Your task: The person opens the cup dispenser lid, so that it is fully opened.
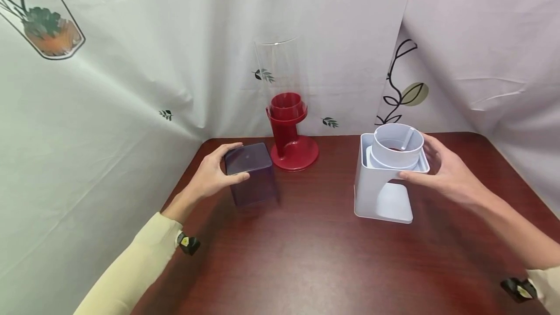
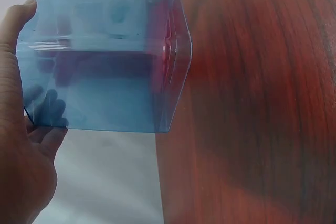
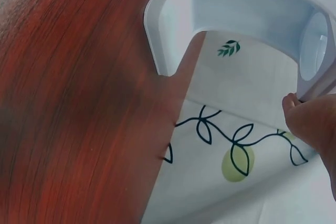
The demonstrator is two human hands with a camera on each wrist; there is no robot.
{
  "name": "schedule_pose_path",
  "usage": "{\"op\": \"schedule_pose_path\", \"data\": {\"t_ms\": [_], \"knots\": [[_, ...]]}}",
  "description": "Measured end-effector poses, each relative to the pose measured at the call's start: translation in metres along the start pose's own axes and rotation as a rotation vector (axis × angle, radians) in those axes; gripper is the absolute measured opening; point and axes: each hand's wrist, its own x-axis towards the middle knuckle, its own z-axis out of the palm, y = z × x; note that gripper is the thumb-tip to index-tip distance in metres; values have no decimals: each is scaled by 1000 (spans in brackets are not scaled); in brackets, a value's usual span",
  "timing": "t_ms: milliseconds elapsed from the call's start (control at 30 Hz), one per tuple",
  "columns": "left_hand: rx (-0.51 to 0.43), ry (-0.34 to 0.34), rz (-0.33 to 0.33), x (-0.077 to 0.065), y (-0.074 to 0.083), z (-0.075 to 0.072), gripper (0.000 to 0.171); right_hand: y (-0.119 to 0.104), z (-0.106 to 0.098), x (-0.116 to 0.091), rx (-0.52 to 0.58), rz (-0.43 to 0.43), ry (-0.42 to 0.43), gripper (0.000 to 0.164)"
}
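Observation:
My left hand [image 1: 213,171] grips a translucent box-shaped container [image 1: 254,183] near its upper end, thumb on the near side and fingers on the far side. It looks dark purple in the head view and bluish in the left wrist view [image 2: 105,93]. On the right, my right hand [image 1: 448,169] holds the upper part of a white plastic stand [image 1: 369,193] with a square top, a round collar [image 1: 398,147] and a flat foot. In the right wrist view its curved opening shows above the thumb. Whether either piece touches the table is unclear.
Between the hands, farther back, stands a red stand [image 1: 286,145] with a round base, bearing a clear cylinder [image 1: 280,64]. The dark red wooden table [image 1: 306,252] meets white patterned cloth [image 1: 175,52] at its back and sides.

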Motion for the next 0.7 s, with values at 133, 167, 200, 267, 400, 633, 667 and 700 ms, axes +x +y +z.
{"op": "schedule_pose_path", "data": {"t_ms": [133,167,200,267,400,633,667,700], "knots": [[-4,-4,-12,0,-6,1,82,3,-5,-2,-7,2,10,87],[-5,-4,-14,0,-7,2,82,4,-7,-2,-16,3,15,88],[-4,-4,-16,0,-9,2,82,5,-9,-2,-21,6,18,88],[4,-6,-17,0,-12,3,83,7,-12,-3,-24,9,25,88],[18,-10,-31,-1,-17,4,86,10,-17,-4,-15,13,33,86],[19,-47,-51,0,-29,6,93,16,-25,-3,-17,15,37,85],[16,-61,-56,0,-31,6,95,16,-26,-3,-17,15,38,85],[13,-77,-59,1,-32,5,97,17,-27,-3,-15,16,39,85]]}}
